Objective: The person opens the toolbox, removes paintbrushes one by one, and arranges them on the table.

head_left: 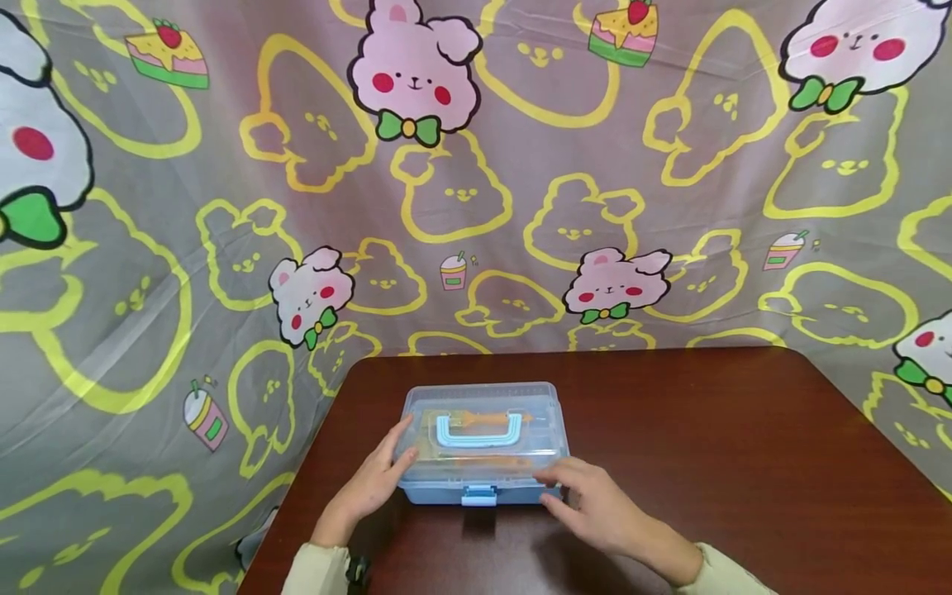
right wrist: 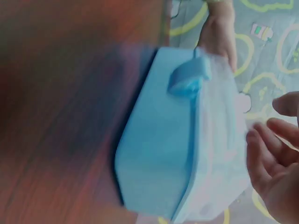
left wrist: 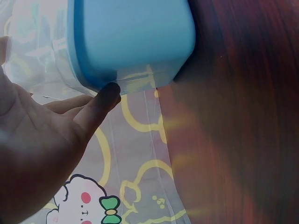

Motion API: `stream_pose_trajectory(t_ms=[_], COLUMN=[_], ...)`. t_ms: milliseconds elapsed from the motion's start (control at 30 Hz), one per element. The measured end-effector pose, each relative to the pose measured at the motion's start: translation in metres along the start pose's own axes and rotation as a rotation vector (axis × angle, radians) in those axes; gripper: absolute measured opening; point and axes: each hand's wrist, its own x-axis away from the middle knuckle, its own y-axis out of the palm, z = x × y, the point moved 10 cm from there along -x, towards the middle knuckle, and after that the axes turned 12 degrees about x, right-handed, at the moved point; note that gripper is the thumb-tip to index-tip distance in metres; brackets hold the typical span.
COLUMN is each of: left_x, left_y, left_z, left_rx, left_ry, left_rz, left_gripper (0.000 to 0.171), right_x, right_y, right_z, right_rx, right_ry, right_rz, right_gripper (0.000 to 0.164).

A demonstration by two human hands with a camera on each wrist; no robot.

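Note:
A light blue box (head_left: 446, 494) with a clear lid (head_left: 483, 467) sits on the table, its pale blue handle (head_left: 478, 440) lying folded on top. Through the lid, orange and yellowish things show. At the box's front, a blue latch (right wrist: 189, 77) juts outward. My left hand (head_left: 372, 479) rests against the box's left side, with the thumb (left wrist: 105, 100) at the lid's lower rim in the left wrist view. By the right front corner is my right hand (head_left: 598, 504), its fingers loosely bent, thumb apart from them, holding nothing.
The dark reddish-brown table (head_left: 692, 438) extends to the right of the box and behind it. A grey cloth (head_left: 521, 165) printed with cartoon animals hangs around the table's back and sides. A dark band (head_left: 358, 570) circles the left wrist.

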Motion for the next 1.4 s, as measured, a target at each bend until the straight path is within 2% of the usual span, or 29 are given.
stream_pose_trajectory(t_ms=[67,200,333,467,600,700,1000,1167,1400], left_x=[-0.001,-0.002,-0.002,-0.002,-0.002,0.000,0.000,-0.001,0.000], left_y=[0.000,0.001,0.001,0.002,0.004,0.004,0.000,-0.001,-0.001], left_z=[0.000,-0.002,0.000,0.003,0.003,0.006,-0.001,-0.001,0.005], left_rx=[-0.001,0.000,0.006,0.006,0.044,0.086,0.105,0.084,0.065], left_ry=[0.005,0.002,0.022,0.039,0.037,0.045,0.036,0.041,0.078], left_rz=[0.001,0.000,-0.003,-0.017,-0.045,-0.062,-0.057,-0.034,-0.014], left_gripper=[0.062,0.062,0.063,0.069,0.077,0.082,0.083,0.081,0.075], right_x=[0.001,0.004,0.007,0.010,0.013,0.015,0.013,0.013,0.012], right_y=[-0.009,-0.015,-0.017,-0.014,-0.005,0.002,0.003,0.005,0.003], right_z=[0.002,0.012,0.023,0.038,0.054,0.060,0.062,0.060,0.057], right_rx=[0.125,0.275,0.341,0.379,0.381,0.357,0.309,0.312,0.365], right_ry=[-0.041,-0.050,-0.025,0.063,0.170,0.198,0.174,0.147,0.100], right_rz=[0.086,0.168,0.212,0.199,0.137,0.118,0.136,0.102,0.083], right_gripper=[0.024,0.032,0.046,0.049,0.062,0.066,0.065,0.075,0.085])
